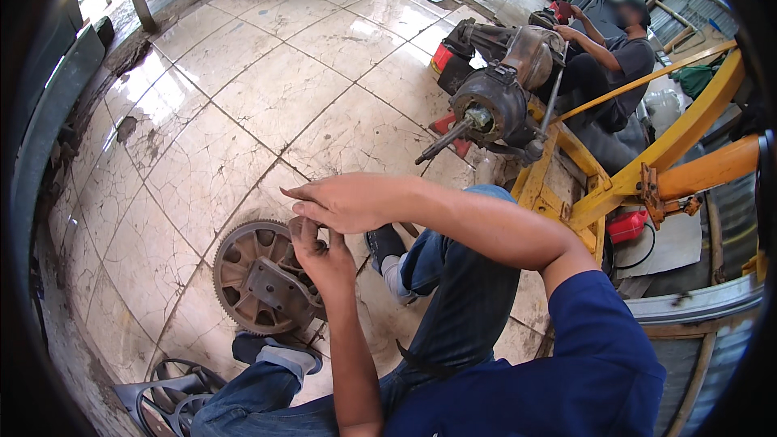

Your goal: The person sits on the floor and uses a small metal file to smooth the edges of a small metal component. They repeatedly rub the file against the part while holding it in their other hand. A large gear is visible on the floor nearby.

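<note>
My right hand (348, 201) reaches across from the right, its fingers stretched out to the left just above my left hand (325, 260). The left fingers are curled in toward the thumb; whatever they hold, if anything, is hidden. The two hands nearly touch, and I cannot tell whether they do. Below and beside them, a brown toothed metal wheel (235, 275) lies on the tiles between my feet. A rectangular metal plate (275, 285) with bolt holes sits across its middle. Part of the wheel's right side is hidden behind my left hand.
A greasy axle housing (486, 105) with a protruding shaft rests on a yellow frame (558, 170). Beyond it sits another person (619, 65), handling a part. A red jerrycan (627, 226) lies by the frame; a black spoked part (174, 396) is at lower left. The tiled floor (243, 129) is cracked.
</note>
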The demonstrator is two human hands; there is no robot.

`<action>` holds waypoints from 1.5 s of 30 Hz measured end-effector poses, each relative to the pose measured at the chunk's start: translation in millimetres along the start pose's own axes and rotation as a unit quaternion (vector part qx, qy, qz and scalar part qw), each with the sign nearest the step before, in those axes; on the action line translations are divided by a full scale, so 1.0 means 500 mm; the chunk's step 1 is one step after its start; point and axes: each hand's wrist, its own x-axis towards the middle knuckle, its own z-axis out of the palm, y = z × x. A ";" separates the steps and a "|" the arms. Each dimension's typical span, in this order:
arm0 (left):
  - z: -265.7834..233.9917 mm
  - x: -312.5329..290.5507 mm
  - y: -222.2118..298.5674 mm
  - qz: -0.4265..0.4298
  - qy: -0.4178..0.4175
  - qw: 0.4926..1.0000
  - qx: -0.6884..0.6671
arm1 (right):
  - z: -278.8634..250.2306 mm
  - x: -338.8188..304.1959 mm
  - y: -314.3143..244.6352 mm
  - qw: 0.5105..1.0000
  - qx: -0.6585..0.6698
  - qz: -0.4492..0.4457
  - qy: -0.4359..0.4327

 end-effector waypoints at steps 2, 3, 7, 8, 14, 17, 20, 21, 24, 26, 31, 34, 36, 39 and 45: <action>0.002 0.002 0.004 0.013 0.007 1.000 0.003 | -0.026 0.004 -0.018 0.997 0.026 0.044 -0.055; 0.006 0.003 0.007 0.022 0.008 1.000 0.001 | -0.023 0.000 -0.015 0.998 0.035 0.030 -0.030; -0.017 0.025 -0.025 -0.096 0.041 0.990 -0.093 | 0.022 -0.006 0.013 0.995 0.009 -0.058 0.075; -0.026 0.027 -0.034 -0.095 0.031 0.994 -0.052 | 0.029 -0.007 0.021 0.991 -0.013 -0.088 0.104; 0.001 0.004 0.026 0.036 0.015 0.999 0.030 | -0.025 0.004 -0.004 0.998 0.016 0.037 -0.042; -0.003 0.017 0.026 0.050 0.018 0.998 0.030 | -0.020 -0.009 -0.021 0.999 0.048 0.026 -0.001; -0.008 0.017 0.016 0.000 0.021 1.000 0.010 | 0.010 -0.013 -0.005 0.991 0.007 -0.078 0.113; -0.007 0.014 0.009 -0.031 0.015 0.999 -0.012 | 0.016 -0.011 0.000 0.990 -0.014 -0.077 0.117; 0.004 0.007 0.006 -0.098 -0.004 0.990 -0.101 | 0.020 -0.005 0.007 0.992 -0.049 -0.058 0.105; 0.008 0.001 0.010 -0.127 -0.022 0.980 -0.149 | 0.006 0.000 0.005 0.997 -0.037 -0.023 0.066; 0.013 0.020 0.039 -0.210 0.023 0.947 -0.241 | 0.020 0.001 0.015 0.990 -0.094 -0.043 0.094; -0.012 0.028 0.016 -0.213 0.032 0.952 -0.217 | 0.029 0.001 0.012 0.986 -0.122 -0.064 0.091; -0.018 0.026 0.012 -0.188 0.040 0.961 -0.198 | 0.038 0.007 0.004 0.987 -0.117 -0.063 0.088; 0.005 0.003 0.018 -0.126 0.017 0.984 -0.125 | 0.023 0.008 0.000 0.992 -0.092 -0.024 0.081; 0.019 0.009 0.016 -0.169 0.021 0.980 -0.100 | 0.003 -0.002 -0.005 0.997 -0.057 0.030 0.042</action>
